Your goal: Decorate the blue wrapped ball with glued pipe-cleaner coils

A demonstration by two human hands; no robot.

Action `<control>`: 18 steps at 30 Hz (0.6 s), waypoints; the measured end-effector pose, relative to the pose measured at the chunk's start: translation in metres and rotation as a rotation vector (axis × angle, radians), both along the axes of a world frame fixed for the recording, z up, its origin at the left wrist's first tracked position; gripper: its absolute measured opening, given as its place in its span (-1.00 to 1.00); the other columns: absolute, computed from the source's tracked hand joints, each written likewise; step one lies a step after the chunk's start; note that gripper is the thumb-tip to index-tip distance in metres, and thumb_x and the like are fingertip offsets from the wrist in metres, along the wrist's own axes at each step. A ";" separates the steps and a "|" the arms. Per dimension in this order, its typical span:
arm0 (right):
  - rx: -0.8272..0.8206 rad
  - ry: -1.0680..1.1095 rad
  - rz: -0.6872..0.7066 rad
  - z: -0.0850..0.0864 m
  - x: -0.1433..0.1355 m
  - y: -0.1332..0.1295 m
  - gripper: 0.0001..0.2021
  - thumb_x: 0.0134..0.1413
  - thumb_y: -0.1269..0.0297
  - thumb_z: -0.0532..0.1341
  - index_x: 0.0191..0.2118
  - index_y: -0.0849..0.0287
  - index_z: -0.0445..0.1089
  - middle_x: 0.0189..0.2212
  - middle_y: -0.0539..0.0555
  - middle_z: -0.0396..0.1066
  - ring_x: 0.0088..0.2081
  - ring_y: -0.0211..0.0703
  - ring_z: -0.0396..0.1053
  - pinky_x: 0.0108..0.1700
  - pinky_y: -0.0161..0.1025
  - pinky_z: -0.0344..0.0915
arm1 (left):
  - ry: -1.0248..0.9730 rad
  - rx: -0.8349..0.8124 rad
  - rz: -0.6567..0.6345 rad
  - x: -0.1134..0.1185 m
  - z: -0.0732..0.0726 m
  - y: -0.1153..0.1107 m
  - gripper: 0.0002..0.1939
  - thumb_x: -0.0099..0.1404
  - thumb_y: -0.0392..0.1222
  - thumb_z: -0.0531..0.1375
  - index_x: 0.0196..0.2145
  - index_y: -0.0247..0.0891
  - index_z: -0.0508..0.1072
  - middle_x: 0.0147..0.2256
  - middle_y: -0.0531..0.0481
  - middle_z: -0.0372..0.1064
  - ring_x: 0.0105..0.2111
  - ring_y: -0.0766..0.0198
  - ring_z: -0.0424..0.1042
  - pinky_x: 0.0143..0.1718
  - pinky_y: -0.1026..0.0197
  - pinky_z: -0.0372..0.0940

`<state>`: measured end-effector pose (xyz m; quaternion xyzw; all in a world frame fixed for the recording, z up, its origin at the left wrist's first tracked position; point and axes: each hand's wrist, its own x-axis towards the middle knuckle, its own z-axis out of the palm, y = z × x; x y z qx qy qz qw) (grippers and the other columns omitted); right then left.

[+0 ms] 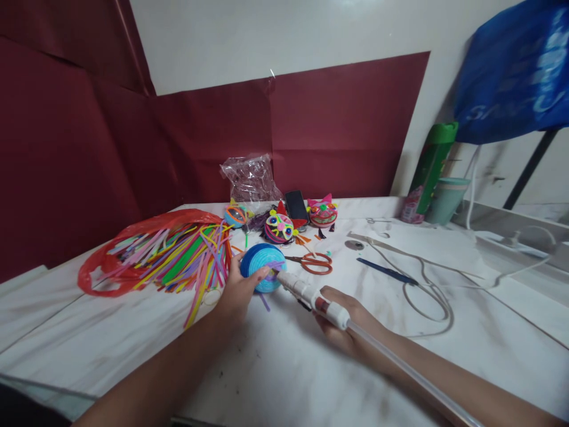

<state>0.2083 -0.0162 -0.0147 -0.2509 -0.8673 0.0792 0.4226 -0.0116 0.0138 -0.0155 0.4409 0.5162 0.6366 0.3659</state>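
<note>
In my left hand (239,289) is a round blue ball (263,256), banded in dark and light blue, with purple pipe cleaner strips on its near face. My thumb presses on the purple part, and one purple strip hangs below the ball. My right hand (340,317) is wrapped round a white glue gun (311,296), whose nozzle points at the purple part; whether it touches cannot be made out. A long clear glue stick (409,369) runs out of the gun's rear. Orange-handled scissors (313,263) lie just behind the ball.
A red plastic bag (95,270) of colourful pipe cleaners (178,255) lies left. Finished animal-face balls (323,212), a phone (296,206) and clear plastic wrap (251,178) sit at the back. A blue craft knife (386,271), a cable (448,308), a green can (429,172) and a cup (448,200) are right.
</note>
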 end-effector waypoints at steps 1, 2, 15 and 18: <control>-0.003 0.003 -0.003 0.000 0.000 0.000 -0.83 -0.03 0.52 0.05 -0.48 0.12 0.05 -0.56 -0.03 0.19 -0.53 -0.30 0.20 -0.56 -0.39 0.14 | -0.001 0.004 -0.001 -0.001 -0.001 0.000 -0.29 -0.07 -0.07 0.35 0.03 -0.13 0.20 -0.12 -0.09 0.31 -0.20 0.19 0.39 -0.21 0.19 0.32; -0.004 0.003 -0.010 0.000 -0.001 0.000 -0.82 -0.03 0.52 0.06 -0.49 0.12 0.05 -0.57 -0.03 0.19 -0.54 -0.30 0.20 -0.56 -0.39 0.14 | -0.004 0.010 -0.001 -0.001 -0.001 0.001 -0.29 -0.08 -0.07 0.35 0.03 -0.13 0.20 -0.12 -0.09 0.31 -0.21 0.20 0.40 -0.21 0.19 0.32; 0.020 -0.019 -0.039 0.005 0.001 -0.002 -0.86 0.01 0.49 0.04 -0.48 0.13 0.10 -0.56 -0.02 0.21 -0.52 -0.29 0.24 -0.53 -0.39 0.18 | 0.010 0.022 0.007 -0.005 -0.001 0.005 -0.30 -0.06 -0.04 0.35 0.02 -0.09 0.17 -0.08 -0.08 0.29 -0.20 0.21 0.38 -0.20 0.20 0.30; 0.043 -0.026 -0.054 0.005 0.002 0.000 -0.85 -0.01 0.50 0.04 -0.49 0.13 0.10 -0.57 -0.02 0.21 -0.52 -0.29 0.23 -0.54 -0.39 0.17 | 0.001 0.023 0.009 -0.006 -0.001 0.005 -0.29 -0.08 -0.05 0.36 0.01 -0.11 0.18 -0.10 -0.09 0.31 -0.21 0.21 0.39 -0.20 0.20 0.30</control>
